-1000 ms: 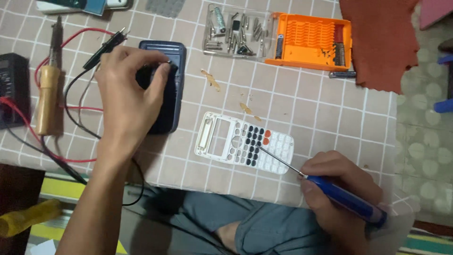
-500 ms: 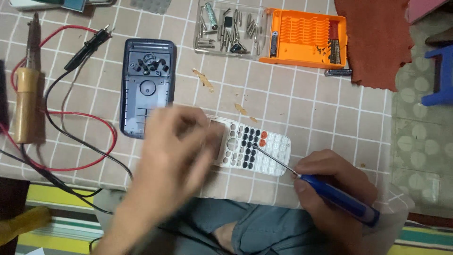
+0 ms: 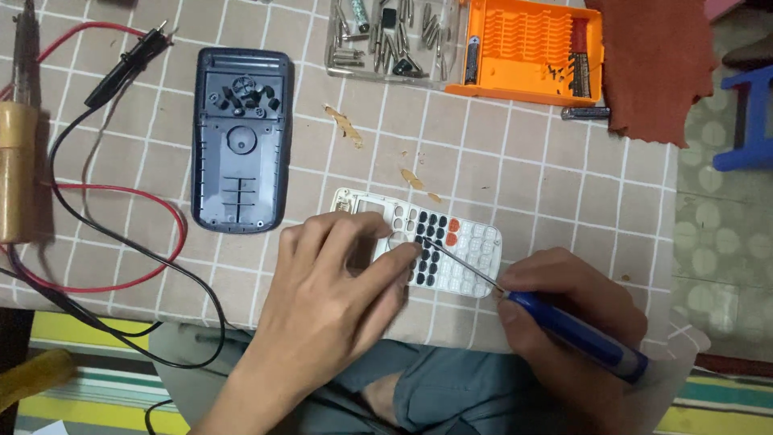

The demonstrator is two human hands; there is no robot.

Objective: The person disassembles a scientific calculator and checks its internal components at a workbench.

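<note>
Nearest, the person's lap in grey-blue cloth, at the table's [image 3: 515, 173] near edge. Left hand [image 3: 338, 298] lies palm down, fingers curled loosely, fingertips pressing the left half of a white calculator [image 3: 467, 258] and covering that part of it. Right hand [image 3: 572, 310] closed around a blue-handled screwdriver [image 3: 576, 334]; its thin shaft slants up-left, tip resting among the dark keys. Calculator lies flat near the front edge, just right of centre.

Further back, left: a dark blue back cover [image 3: 240, 137], inside up, small dark bits gathered at its upper end. Red and black leads [image 3: 121, 234] loop around it on the left; a black probe [image 3: 129, 60] lies tilted near the top. Wooden-handled tool [image 3: 16, 173] at the left edge, partly out of view.

Far side: clear tray of metal bits [image 3: 386, 40], touching an orange bit case [image 3: 531, 52]; a small battery [image 3: 586, 113] just below it; rust-red cloth [image 3: 656, 68] at the right corner.

Table covered in beige checked cloth. Beyond, patterned floor and a blue stool [image 3: 745, 121].
</note>
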